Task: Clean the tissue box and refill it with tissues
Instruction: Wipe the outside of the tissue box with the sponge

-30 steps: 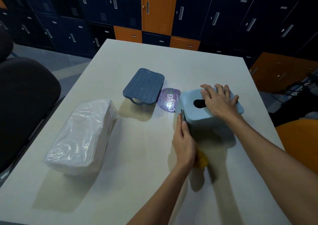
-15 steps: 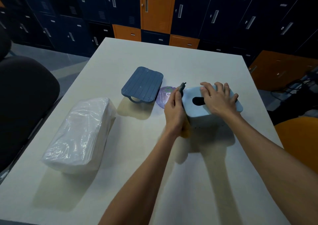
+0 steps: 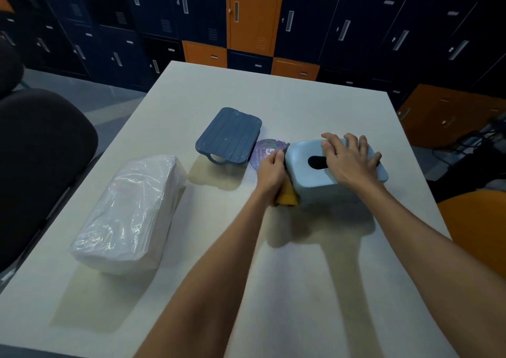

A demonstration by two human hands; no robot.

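Tissue box: the pale blue tissue box (image 3: 321, 192) stands upright on the right half of the white table (image 3: 213, 92), its slot facing up. It is in the same place as in both earlier frames.
Right hand: the right hand (image 3: 351, 160) lies flat on the box top with its fingers spread over the far edge, pressing down. Its hold is unchanged from a second ago.
Left hand: the left hand (image 3: 271, 171) is against the box's left wall with its fingertips by the far left corner. A second ago it was at the near left corner. Half a second ago it had already slid to the far end, and it has hardly shifted since.
Sponge: a yellow sponge (image 3: 286, 197) is held between the left hand and the box wall. More yellow shows under the wrist now than half a second ago. The fingers seem curled around the sponge, though the hand hides most of the grip.
Tissue pack: the plastic-wrapped tissue pack (image 3: 126, 215) lies on the left of the table, well apart from the box and not moved.
Lid: the dark blue ribbed lid (image 3: 228, 135) lies beyond the left hand, as before.
Disc: a purple disc (image 3: 264, 149) lies flat between the lid and the box, with the left fingers over its near edge.
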